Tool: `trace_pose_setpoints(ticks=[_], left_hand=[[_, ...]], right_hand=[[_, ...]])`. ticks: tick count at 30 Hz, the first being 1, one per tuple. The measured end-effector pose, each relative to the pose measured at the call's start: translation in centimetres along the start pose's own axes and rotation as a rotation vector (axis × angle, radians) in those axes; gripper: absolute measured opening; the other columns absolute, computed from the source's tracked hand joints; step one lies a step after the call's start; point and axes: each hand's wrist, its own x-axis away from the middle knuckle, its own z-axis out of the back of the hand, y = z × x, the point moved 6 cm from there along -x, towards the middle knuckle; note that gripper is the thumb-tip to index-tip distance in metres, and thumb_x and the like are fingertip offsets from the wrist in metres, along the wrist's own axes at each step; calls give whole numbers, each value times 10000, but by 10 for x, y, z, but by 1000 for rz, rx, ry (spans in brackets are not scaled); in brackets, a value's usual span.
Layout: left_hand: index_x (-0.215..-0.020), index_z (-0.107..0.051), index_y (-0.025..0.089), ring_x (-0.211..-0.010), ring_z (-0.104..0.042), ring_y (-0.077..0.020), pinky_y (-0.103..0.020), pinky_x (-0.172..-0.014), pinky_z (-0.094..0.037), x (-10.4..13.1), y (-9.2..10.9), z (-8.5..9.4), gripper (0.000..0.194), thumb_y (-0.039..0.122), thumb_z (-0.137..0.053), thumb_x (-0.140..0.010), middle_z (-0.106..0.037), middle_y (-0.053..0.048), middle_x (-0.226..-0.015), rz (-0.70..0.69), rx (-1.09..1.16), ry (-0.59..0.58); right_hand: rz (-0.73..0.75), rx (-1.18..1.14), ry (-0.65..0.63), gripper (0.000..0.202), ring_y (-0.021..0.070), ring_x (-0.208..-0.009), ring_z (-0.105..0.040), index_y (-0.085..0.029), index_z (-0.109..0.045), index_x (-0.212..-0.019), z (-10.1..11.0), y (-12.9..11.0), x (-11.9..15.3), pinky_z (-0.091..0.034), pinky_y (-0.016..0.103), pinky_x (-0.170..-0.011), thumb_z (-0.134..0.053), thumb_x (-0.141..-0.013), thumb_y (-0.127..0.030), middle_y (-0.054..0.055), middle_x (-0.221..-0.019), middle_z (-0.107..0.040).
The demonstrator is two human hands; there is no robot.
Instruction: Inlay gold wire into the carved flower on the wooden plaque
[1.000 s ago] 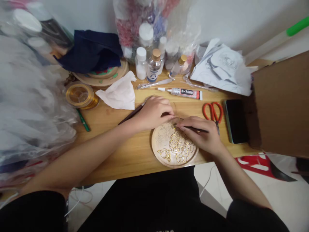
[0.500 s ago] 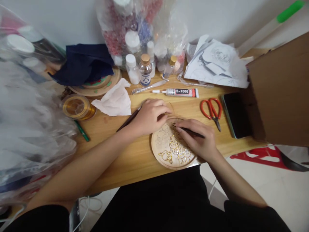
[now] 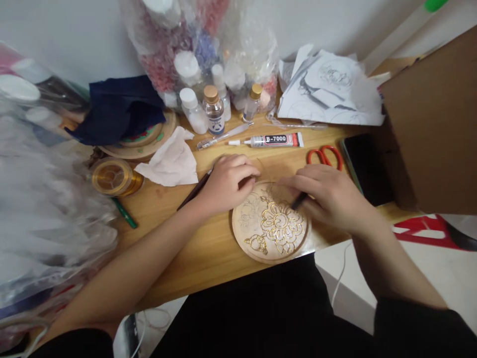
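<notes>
Hiding part of the dark tool [image 3: 299,200]: the right hand [image 3: 328,196]

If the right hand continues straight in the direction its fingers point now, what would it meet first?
Probably the left hand, across a small gap. Depth is unclear, so it might brush the round board first.

A pale round disc [image 3: 271,233], its flower [image 3: 281,220] traced in gold, lies flat near the desk's [image 3: 201,243] front edge, a dark tool [image 3: 299,200] slanting over it.
</notes>
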Motion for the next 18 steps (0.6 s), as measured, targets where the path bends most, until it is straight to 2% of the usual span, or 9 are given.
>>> trace_pose_setpoints(ticks=[3, 9, 15, 18], left_hand=[[-897, -688, 177, -835, -627, -170, -333, -779, -447, 0, 1, 0, 121, 107, -600, -852, -688, -22, -873, -17, 17, 14], [-916, -691, 170, -840, -630, -167, -336, -795, -455, 1, 1, 1, 138, 85, -605, -851, -688, -28, -899, -26, 1, 41], [-955, -676, 145, -874, -622, -191, -356, -805, -472, 0, 16, 8, 146, 107, -545, -902, -676, -56, -922, -32, -84, -41], [-948, -669, 140, -890, -619, -198, -357, -802, -481, 5, 24, 8, 154, 116, -520, -920, -673, -69, -944, -86, -134, -81]], right_hand=[[37, 29, -75, 202, 183, -681, -596, -172, -697, -1031, -13, 3, -10, -420, 296, -631, -538, -908, -151, 42, -751, -646], [23, -108, -26, 106, 176, -742, -635, -163, -705, -946, -28, 14, -11, -435, 288, -700, -611, -897, -157, 36, -798, -709], [37, -182, -3, 75, 169, -726, -622, -157, -688, -896, -34, 14, -9, -440, 281, -689, -613, -896, -153, 25, -764, -689], [57, -181, 44, 111, 155, -701, -605, -158, -684, -862, -33, 13, -10, -429, 272, -679, -586, -913, -155, 21, -723, -661]])
